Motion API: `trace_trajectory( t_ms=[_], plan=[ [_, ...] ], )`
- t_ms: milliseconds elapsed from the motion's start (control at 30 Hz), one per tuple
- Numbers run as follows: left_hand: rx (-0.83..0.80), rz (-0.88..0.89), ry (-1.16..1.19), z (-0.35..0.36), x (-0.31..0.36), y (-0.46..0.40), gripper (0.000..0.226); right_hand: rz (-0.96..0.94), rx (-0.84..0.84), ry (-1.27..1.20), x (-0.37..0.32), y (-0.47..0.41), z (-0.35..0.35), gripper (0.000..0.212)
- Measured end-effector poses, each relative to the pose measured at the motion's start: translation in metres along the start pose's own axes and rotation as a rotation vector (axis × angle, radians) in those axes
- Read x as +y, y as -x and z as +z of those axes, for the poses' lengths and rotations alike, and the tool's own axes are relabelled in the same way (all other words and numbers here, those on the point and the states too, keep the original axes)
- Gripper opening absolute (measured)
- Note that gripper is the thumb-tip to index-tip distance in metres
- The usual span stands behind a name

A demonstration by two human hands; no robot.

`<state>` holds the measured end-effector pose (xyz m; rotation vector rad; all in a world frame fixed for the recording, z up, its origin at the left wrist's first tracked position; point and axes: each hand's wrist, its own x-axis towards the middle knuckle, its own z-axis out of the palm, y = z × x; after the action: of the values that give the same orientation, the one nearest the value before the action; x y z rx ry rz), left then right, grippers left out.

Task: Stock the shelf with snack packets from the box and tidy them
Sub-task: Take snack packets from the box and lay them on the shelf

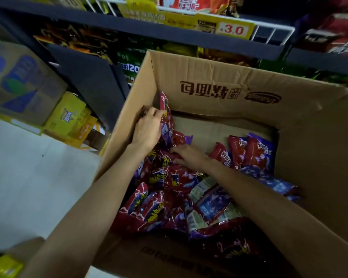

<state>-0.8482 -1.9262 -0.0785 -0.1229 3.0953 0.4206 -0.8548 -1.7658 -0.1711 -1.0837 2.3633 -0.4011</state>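
Gripping an upright packet (165,109) (long axis vertical), left hand (149,129); right hand (189,156) fingers flat on packets.

hands (149,127): 2 | open cardboard box (209,77): 1 | snack packets (149,207): many, uncountable

Open cardboard box (209,77), red-and-purple snack packets (169,197) heaped inside, below shelf (149,31)

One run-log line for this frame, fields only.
stage: picking from box | left hand: grips upright packets | right hand: flat on packet pile | shelf: nothing placed yet
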Motion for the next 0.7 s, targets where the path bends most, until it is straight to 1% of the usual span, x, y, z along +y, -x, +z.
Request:
trace_trajectory(
  t_ms=[67, 100, 167, 200, 233, 300, 367, 467, 567, 700],
  plan=[
    [-0.002, 0.010, 0.069, 0.000, 0.003, 0.002, 0.052, -0.007, 0.077, -0.067, 0.002, 0.008, -0.007, 0.027],
    [-0.014, -0.003, 0.093, 0.000, 0.005, 0.003, 0.059, -0.009, 0.123, -0.087, 0.004, 0.013, -0.010, 0.021],
    [-0.072, -0.061, 0.117, -0.002, 0.007, 0.003, 0.077, 0.015, 0.218, -0.133, 0.007, 0.026, -0.020, 0.013],
    [-0.108, -0.086, 0.123, -0.004, 0.007, 0.002, 0.083, 0.045, 0.260, -0.167, 0.008, 0.034, -0.027, 0.011],
    [-0.142, -0.100, 0.122, -0.004, 0.005, 0.002, 0.084, 0.086, 0.284, -0.210, 0.009, 0.039, -0.032, 0.010],
    [-0.161, -0.032, 0.127, -0.005, 0.006, 0.003, 0.073, 0.174, 0.322, -0.279, 0.012, 0.054, -0.048, 0.012],
    [-0.135, 0.076, 0.149, -0.005, 0.008, 0.007, 0.052, 0.231, 0.375, -0.298, 0.015, 0.070, -0.065, 0.019],
    [-0.055, 0.125, 0.182, -0.010, 0.018, 0.012, 0.031, 0.225, 0.504, -0.281, 0.012, 0.101, -0.091, 0.033],
    [0.059, 0.165, 0.224, -0.024, 0.034, 0.016, 0.025, 0.200, 0.624, -0.234, 0.007, 0.136, -0.117, 0.033],
    [0.172, 0.219, 0.279, -0.056, 0.066, 0.026, 0.022, 0.153, 0.752, -0.218, 0.001, 0.189, -0.155, 0.025]
  ],
)
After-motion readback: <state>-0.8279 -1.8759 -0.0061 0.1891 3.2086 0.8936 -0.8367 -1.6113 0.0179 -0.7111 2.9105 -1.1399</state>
